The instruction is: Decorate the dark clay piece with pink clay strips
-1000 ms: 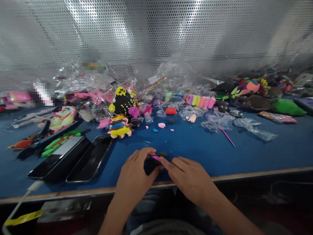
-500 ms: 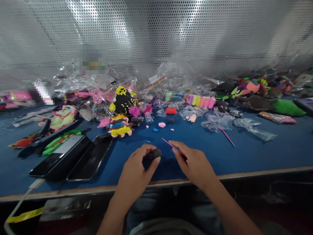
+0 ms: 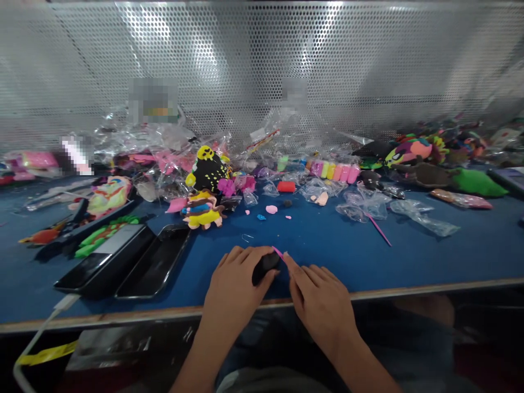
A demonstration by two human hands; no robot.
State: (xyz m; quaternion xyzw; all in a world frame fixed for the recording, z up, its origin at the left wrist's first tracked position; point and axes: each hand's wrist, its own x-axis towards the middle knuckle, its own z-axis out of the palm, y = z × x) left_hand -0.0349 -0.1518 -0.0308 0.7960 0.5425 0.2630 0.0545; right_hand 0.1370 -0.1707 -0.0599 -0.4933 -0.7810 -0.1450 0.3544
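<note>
Near the table's front edge, my left hand (image 3: 239, 281) is wrapped round a dark lump of clay (image 3: 265, 266), held between thumb and fingers. My right hand (image 3: 318, 289) pinches a thin pink stick (image 3: 279, 253), whose tip touches or lies right beside the top of the dark lump. Beyond the hands lie small bits of clay: a light pink one (image 3: 271, 209), a blue one (image 3: 261, 217) and a dark one (image 3: 287, 203).
On the left a phone (image 3: 158, 262) lies beside a black device (image 3: 106, 262) with a white cable. A yellow and black clay figure (image 3: 208, 170), a red block (image 3: 286, 186), clear bags (image 3: 364, 202) and another pink stick (image 3: 380, 230) lie farther back.
My right hand has moved left and down, bringing the pink stick to the dark lump. My left hand has turned and the lump now stands more upright in its grip.
</note>
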